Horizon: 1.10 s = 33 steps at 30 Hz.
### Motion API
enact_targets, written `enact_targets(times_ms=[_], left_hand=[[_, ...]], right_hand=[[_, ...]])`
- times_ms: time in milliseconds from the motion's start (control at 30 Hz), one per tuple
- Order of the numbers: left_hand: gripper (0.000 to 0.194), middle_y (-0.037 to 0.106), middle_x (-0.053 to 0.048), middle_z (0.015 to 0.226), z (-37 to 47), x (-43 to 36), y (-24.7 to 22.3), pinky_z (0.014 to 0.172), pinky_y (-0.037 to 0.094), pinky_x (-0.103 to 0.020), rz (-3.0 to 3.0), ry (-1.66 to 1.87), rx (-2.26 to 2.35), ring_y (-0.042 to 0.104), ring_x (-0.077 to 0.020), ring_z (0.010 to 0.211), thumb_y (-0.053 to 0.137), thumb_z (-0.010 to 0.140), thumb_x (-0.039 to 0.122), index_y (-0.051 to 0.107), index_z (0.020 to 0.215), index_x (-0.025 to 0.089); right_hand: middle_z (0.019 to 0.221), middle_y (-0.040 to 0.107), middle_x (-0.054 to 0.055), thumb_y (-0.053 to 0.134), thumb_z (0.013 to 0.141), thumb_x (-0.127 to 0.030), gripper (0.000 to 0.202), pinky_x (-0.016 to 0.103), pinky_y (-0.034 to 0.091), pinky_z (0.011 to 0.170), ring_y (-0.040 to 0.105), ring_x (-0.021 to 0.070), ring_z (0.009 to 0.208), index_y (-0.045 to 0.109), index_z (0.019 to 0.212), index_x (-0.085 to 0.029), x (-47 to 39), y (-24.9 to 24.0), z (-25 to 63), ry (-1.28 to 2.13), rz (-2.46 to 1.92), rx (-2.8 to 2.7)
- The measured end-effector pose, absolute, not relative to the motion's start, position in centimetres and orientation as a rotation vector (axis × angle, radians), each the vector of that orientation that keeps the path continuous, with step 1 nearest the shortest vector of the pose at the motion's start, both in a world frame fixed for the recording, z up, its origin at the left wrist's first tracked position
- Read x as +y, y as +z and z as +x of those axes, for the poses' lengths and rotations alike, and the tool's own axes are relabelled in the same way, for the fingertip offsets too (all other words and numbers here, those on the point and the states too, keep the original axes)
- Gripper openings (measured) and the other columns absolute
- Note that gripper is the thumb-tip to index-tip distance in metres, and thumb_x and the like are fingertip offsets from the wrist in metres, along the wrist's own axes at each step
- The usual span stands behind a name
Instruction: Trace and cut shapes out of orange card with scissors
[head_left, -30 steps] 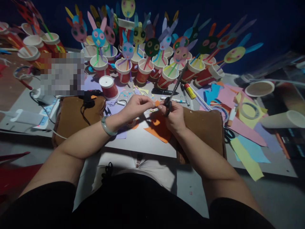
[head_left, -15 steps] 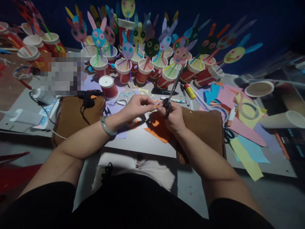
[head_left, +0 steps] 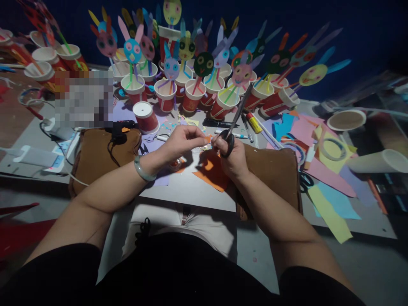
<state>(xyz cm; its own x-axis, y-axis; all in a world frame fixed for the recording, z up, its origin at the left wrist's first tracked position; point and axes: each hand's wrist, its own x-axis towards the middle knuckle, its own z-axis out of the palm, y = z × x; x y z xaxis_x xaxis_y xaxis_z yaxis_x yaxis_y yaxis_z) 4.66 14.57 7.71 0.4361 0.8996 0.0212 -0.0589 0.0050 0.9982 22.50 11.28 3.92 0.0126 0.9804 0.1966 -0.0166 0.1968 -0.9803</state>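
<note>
My right hand [head_left: 235, 159] is closed around a pair of scissors [head_left: 230, 138] with dark handles, its blades pointing up and away from me. My left hand [head_left: 185, 142], with a pale bangle on the wrist, is pinched closed on a small orange paper piece [head_left: 208, 139] that shows at its fingertips. A short gap separates the two hands. Below them an orange paper sheet [head_left: 213, 174] lies on the white tabletop [head_left: 191, 197], partly in shadow. Small paper scraps lie under the fingers, partly hidden.
Rows of red-and-white paper cups [head_left: 194, 95] with rabbit-faced paper figures stand behind. An upturned cup [head_left: 145, 117], a black marker [head_left: 219, 123] and a glue stick [head_left: 254, 124] are nearer. Brown cushions [head_left: 270, 174] flank the work area. Coloured paper [head_left: 331, 174] and tape [head_left: 333, 147] lie right.
My hands have moved slightly apart from touching fingertips. The scissors have turned a little in my right hand, tilting further to the right. The cups and figures stay put.
</note>
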Motion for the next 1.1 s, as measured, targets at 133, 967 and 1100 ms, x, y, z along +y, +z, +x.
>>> enact_targets(times_ms=[133, 967, 1100], left_hand=[[0.020, 0.063, 0.001, 0.065, 4.62, 14.50, 8.04, 0.067, 0.044, -0.025, 1.243, 1.000, 0.858, 0.054, -0.0098, 0.065, 0.078, 0.068, 0.031, 0.066, 0.065, 0.016], [0.027, 0.066, 0.001, 0.071, 4.70, 14.37, 8.04, 0.072, 0.045, -0.026, 1.138, 1.143, 0.837, 0.059, -0.0105, 0.070, 0.081, 0.068, 0.035, 0.065, 0.070, 0.015], [0.026, 0.066, 0.001, 0.070, 4.74, 14.29, 8.17, 0.072, 0.046, -0.026, 1.139, 1.153, 0.840, 0.059, -0.0104, 0.069, 0.082, 0.067, 0.035, 0.066, 0.070, 0.014]], right_hand=[[0.067, 0.052, -0.002, 0.071, 0.075, -0.069, 0.049, 0.030, 0.043, 0.062, 0.047, 0.0134, 0.062, 0.057, 0.073, -0.022, 10.86, 4.57, 22.15, 1.179, -1.006, -1.426], [0.064, 0.051, -0.001, 0.072, 0.073, -0.060, 0.044, 0.028, 0.036, 0.060, 0.044, 0.0137, 0.064, 0.053, 0.066, -0.021, 10.44, 4.52, 21.68, 1.231, -1.060, -1.729], [0.063, 0.050, -0.001, 0.072, 0.073, -0.062, 0.046, 0.028, 0.036, 0.059, 0.043, 0.0134, 0.063, 0.053, 0.066, -0.020, 10.38, 4.52, 21.66, 1.237, -1.070, -1.718]])
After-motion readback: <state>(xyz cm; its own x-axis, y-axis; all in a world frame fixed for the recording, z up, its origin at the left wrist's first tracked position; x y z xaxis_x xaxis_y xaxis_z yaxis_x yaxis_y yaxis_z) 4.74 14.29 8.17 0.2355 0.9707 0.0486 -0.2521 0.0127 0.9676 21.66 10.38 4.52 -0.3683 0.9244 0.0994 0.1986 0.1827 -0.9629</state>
